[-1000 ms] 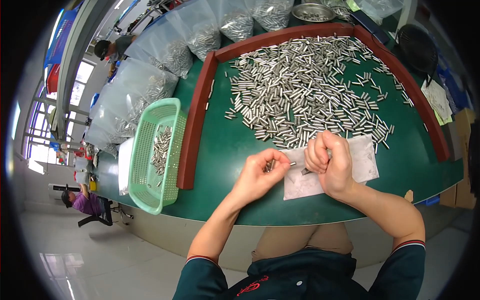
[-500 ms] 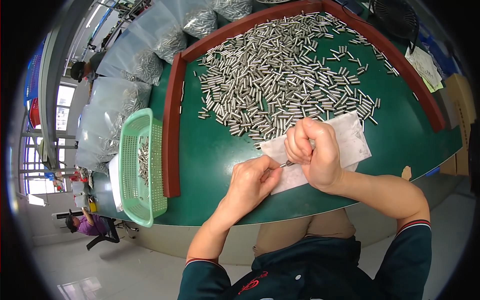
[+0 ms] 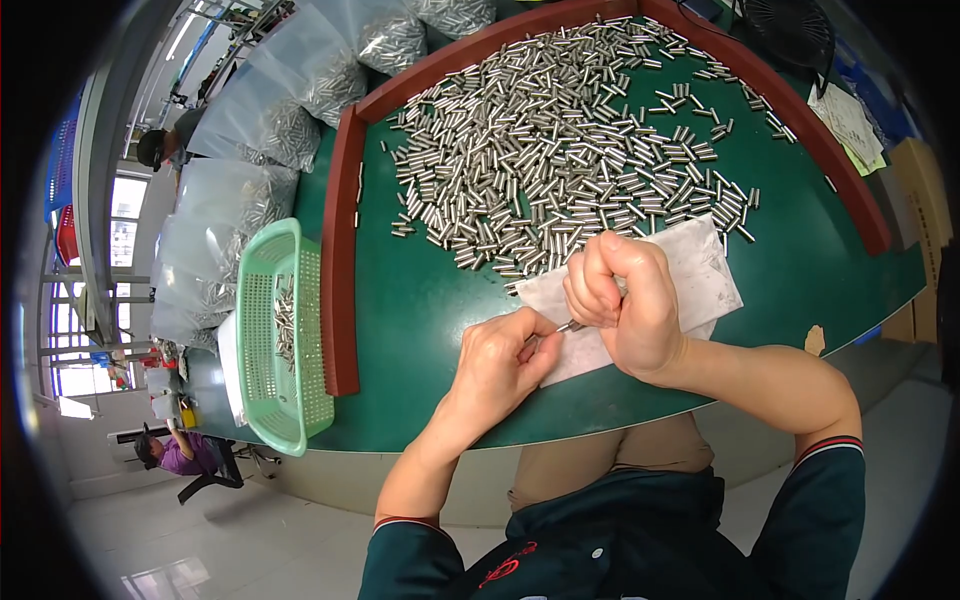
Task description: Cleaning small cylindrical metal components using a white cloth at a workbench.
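Between the two hands, over the near edge of the counter [image 3: 420, 300], a thin metal pin [image 3: 570, 326] bridges the gap. The left hand [image 3: 500, 365] pinches one end with narrow fingertips; the right hand [image 3: 625, 300] is a closed fist around the other end, and what else that fist holds is hidden. Compared with a second ago, the hands sit nearer the body and closer together, with the right fist tightened and turned over the pin, so the work on this one piece looks to be in mid-stroke rather than finished.

Under the right hand lies a white cloth [image 3: 690, 280], soft and creased, one corner tucked beneath the left fingers. Beyond both hands spreads a heap of pins [image 3: 560, 160]: short, straight, shiny steel cylinders, scattered loosely on green matte felt-like covering. A red-brown raised rim [image 3: 340, 270] fences that area. Left of the left hand, past the rim, stands a pale green plastic basket [image 3: 275, 340] with perforated walls, holding a few more pins. Farther off to the left are clear bags [image 3: 250, 190] filled with the same parts.
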A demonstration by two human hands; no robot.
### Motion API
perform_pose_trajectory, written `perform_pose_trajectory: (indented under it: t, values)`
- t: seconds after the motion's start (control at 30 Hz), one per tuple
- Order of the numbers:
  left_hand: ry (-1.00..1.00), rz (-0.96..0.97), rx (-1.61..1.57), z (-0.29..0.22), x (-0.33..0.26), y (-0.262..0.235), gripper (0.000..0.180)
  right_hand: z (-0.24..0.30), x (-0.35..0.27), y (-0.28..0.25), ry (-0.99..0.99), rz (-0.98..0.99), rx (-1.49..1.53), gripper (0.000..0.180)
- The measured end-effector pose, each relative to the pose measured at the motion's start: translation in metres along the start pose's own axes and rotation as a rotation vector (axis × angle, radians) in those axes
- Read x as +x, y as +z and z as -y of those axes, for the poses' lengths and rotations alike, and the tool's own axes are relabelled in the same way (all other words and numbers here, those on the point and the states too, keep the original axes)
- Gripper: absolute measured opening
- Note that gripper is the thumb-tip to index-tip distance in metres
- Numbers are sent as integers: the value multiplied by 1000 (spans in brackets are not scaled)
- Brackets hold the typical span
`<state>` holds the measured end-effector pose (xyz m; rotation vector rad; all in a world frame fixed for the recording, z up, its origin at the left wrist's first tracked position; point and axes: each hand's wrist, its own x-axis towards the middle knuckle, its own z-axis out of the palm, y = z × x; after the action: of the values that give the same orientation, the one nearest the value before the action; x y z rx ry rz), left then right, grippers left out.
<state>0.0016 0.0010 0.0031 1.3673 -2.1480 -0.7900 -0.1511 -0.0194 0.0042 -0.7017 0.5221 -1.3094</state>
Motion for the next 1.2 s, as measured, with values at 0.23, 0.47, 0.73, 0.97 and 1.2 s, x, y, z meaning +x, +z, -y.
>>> perform_pose_trajectory:
  t: [0.23, 0.47, 0.73, 0.97, 1.2]
  values:
    - [13, 7, -25, 2, -1, 0, 10, -6, -4, 0, -47, 16, -100, 38]
    - [0, 22, -42, -3, -1, -2, 9, -6, -7, 10, -87, 43, -150, 38]
    - [11, 24, -56, -2, 1, 0, 6, -7, -4, 11, -148, 46, -304, 37]
    - [-393, 84, -1067, 18, -2, -22, 4, -5, -3, 0, -5, 78, -130, 37]
    - [-441, 98, -1420, 26, 3, -28, 12, -2, -1, 0, 30, 84, -53, 39]
